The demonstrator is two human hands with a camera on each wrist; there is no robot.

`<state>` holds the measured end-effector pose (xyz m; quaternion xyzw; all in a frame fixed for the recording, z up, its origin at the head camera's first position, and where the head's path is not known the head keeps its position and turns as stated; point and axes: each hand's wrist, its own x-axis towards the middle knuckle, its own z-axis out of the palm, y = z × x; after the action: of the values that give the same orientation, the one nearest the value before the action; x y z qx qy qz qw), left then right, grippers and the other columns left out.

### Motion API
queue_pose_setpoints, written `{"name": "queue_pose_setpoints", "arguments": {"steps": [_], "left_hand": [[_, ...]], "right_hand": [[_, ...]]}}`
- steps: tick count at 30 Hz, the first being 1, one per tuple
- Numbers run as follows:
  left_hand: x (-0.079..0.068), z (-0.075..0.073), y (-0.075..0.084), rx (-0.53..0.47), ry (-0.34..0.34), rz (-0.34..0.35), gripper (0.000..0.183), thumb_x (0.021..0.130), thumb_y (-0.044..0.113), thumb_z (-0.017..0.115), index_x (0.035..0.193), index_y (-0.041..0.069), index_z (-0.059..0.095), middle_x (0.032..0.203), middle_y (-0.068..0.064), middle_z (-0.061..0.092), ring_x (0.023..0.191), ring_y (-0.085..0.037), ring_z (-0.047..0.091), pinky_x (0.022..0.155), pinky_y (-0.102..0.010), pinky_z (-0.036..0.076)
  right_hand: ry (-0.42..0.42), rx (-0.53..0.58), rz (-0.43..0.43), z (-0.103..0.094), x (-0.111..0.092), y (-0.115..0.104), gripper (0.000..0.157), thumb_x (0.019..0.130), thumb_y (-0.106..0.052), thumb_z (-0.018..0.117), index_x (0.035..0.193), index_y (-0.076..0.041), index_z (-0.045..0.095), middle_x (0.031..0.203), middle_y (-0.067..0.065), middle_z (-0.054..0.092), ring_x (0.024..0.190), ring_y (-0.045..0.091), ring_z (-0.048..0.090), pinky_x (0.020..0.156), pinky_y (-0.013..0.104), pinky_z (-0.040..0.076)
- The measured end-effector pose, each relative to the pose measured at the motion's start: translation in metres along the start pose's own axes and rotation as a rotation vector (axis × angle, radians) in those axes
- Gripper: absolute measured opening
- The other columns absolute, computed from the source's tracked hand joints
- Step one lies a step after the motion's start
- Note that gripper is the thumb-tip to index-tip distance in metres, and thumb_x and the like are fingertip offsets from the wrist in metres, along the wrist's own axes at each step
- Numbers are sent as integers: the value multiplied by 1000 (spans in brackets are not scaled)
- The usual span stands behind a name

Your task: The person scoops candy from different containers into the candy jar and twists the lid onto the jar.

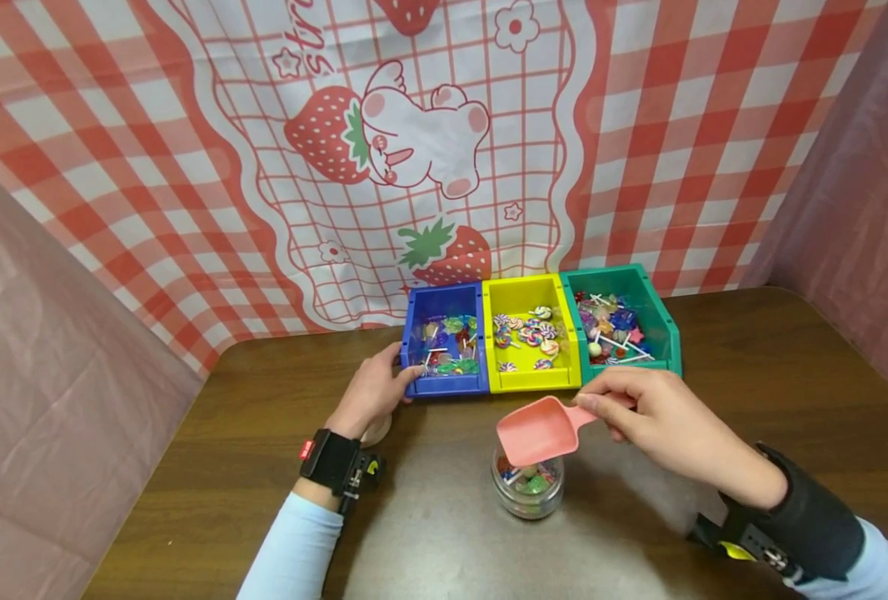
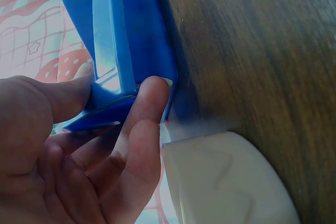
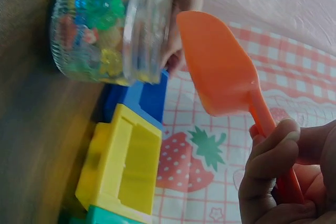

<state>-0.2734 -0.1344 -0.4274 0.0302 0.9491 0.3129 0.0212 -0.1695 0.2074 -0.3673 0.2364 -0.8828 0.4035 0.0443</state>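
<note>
Left fingers (image 2: 149,99) grip the blue bin (image 1: 447,386) near the table's (image 1: 219,458) far edge, right fingers (image 3: 273,156) an empty scoop (image 1: 537,431) over the jar (image 1: 528,507); filling seems underway, next needing a fresh scoopful.

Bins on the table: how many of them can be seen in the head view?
3. They stand side by side: the blue bin at left, held by the left hand; the yellow bin in the middle; the green bin at right.

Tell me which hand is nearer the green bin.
Right. The right hand holds the scoop just in front of the green bin; the left hand grips the blue bin, beyond the yellow bin.
</note>
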Motion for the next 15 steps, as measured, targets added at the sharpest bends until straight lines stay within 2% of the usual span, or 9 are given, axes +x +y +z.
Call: {"name": "queue_pose_setpoints", "arguments": {"steps": [2, 5, 9, 12, 15], "left_hand": [[0, 0, 0, 0, 2, 2, 53, 90, 43, 55, 135, 18, 44, 84, 0, 62, 59, -13, 60, 69, -35, 43], [-1, 0, 0, 0, 3, -1, 53, 90, 43, 55, 135, 18, 44, 84, 0, 61, 59, -14, 60, 69, -35, 43], [-1, 0, -1, -1, 2, -6, 54, 90, 43, 55, 136, 19, 43, 86, 0, 61, 60, -14, 60, 69, -35, 43], [-1, 1, -1, 0, 0, -6, 54, 89, 44, 54, 136, 18, 43, 86, 0, 61, 59, -13, 60, 69, -35, 43], [0, 1, -1, 1, 1, 4, 54, 89, 44, 54, 136, 18, 43, 86, 1, 62, 59, -13, 60, 69, -34, 43]], "right_hand": [[-1, 26, -1, -1, 0, 0, 11, 88, -38, 57, 83, -30, 62, 59, -7, 48, 50, 9, 44, 43, 26, 35], [-55, 50, -18, 0, 0, 0, 11, 88, -39, 57, 84, -30, 63, 60, -7, 48, 51, 9, 45, 44, 26, 37], [-113, 27, -56, 2, 1, 1, 12, 87, -39, 57, 85, -29, 63, 63, -9, 49, 54, 7, 48, 48, 25, 40], [-91, 4, -60, 0, 1, 2, 11, 87, -39, 58, 85, -30, 63, 63, -9, 49, 54, 7, 48, 47, 25, 40], [-17, -19, -30, -10, 2, 4, 10, 87, -39, 59, 86, -30, 63, 63, -7, 50, 53, 8, 47, 46, 26, 39]]}}
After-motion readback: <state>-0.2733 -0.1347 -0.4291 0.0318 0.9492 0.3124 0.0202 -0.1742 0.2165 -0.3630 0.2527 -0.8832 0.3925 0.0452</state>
